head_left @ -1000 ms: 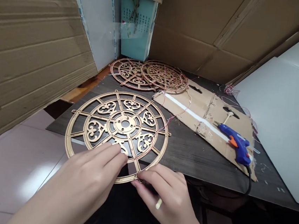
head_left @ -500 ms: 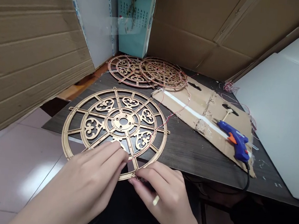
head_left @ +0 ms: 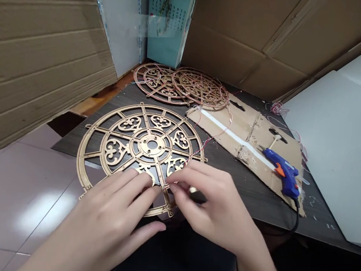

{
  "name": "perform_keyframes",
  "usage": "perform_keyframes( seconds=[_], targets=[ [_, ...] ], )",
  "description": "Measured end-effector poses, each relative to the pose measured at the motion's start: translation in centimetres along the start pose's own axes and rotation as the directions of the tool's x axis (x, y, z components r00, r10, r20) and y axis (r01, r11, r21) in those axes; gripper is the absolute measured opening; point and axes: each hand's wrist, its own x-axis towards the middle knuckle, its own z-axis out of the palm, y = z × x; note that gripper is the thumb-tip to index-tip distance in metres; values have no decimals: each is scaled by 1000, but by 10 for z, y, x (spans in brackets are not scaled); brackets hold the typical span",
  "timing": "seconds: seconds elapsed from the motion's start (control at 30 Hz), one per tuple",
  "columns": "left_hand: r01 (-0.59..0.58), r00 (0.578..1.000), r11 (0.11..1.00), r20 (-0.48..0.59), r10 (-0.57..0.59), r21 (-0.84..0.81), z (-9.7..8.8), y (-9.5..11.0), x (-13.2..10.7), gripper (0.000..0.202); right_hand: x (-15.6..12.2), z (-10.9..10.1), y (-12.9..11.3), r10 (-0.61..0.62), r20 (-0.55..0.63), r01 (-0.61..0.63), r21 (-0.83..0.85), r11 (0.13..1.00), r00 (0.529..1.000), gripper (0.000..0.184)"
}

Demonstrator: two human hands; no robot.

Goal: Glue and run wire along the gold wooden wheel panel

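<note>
Over the near edge of the dark wood table (head_left: 229, 191), the left hand (head_left: 104, 226) is resting open on a gold filigree wheel (head_left: 115, 150), while the right hand (head_left: 221, 207) is pinching at a spoke (head_left: 160, 174), gripping a pale stick (head_left: 192, 190).

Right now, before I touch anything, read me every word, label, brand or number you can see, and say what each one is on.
Teal printed board: columns of small dark characters, too small to read.
Blue hot glue gun: no readable lettering.
Gold fretwork wheel: no readable marks.
</note>
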Motion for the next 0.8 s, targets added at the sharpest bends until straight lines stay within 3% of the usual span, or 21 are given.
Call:
perform_keyframes(
  seconds=[0.1, 0.2, 0.47, 0.67, 0.8],
  targets=[
    [-20, 1000, 1000, -12, 20, 19, 2, -1, 0, 18, 9, -2, 6, -76, 173, 98, -118, 988, 982, 24],
    [-31, 999, 999, -28, 31, 8, 4, -1, 0, 18, 12, -7, 10, -137, 242, 199, -254, 947, 960, 25],
    [-20, 1000, 999, -12, 20, -27, -1, -1, -1, 13, 14, -7, 6, -247, 330, 372, -402, 836, 911, 16],
    [-23, 998, 999, -56, 22, -30, 0, -2, 1, 11, 11, -5, 12, -273, 315, 403, -499, 767, 909, 17],
    [-19, 998, 998, -65, 16, -56, 1, -2, 3, 13, 9, -4, 17, -277, 292, 392, -493, 777, 916, 14]
  ],
)
